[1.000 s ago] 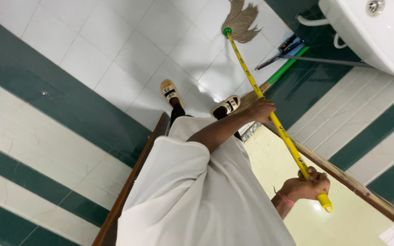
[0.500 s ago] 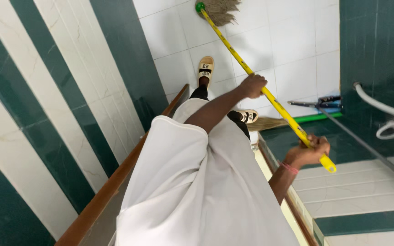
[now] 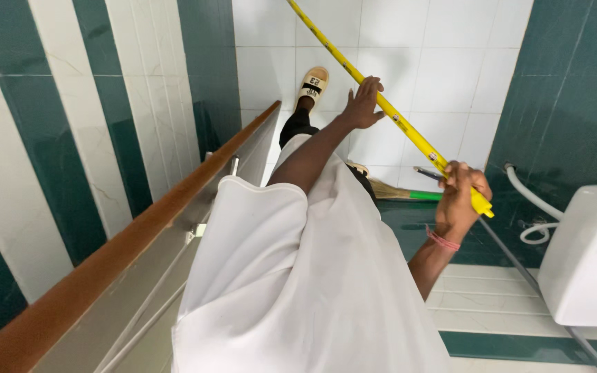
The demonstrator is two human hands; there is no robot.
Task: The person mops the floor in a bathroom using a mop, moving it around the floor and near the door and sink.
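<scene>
Long yellow broom handle point(image 3: 381, 103) runs diagonally from top centre down to the right, over the white tiled floor point(image 3: 443, 76). Broom head out of frame.

Right hand point(image 3: 459, 197) is wrapped tight around the lower end of the handle, fingers curled over it, pink band on the wrist. The yellow end cap sticks out just past the fist.

Left hand point(image 3: 363, 103) sits higher up the handle with fingers spread fairly wide, palm against the stick, not fully closed round it.

Person wears a loose white garment point(image 3: 298, 276); one foot in a beige sandal point(image 3: 312, 84) on the floor tiles, just left of the handle.

White ceramic cistern point(image 3: 585, 255) at right edge, lid on, contents hidden. White flexible hose point(image 3: 530, 200) curves beside it against the dark green wall tile point(image 3: 568, 90).

A second broom with a green handle and straw bristles point(image 3: 402, 193) lies low by the wall, below the right hand, partly hidden behind the garment.

Brown wooden door edge point(image 3: 139, 228) cuts diagonally across lower left, with green-and-white striped wall tiles point(image 3: 57, 124) behind it.
</scene>
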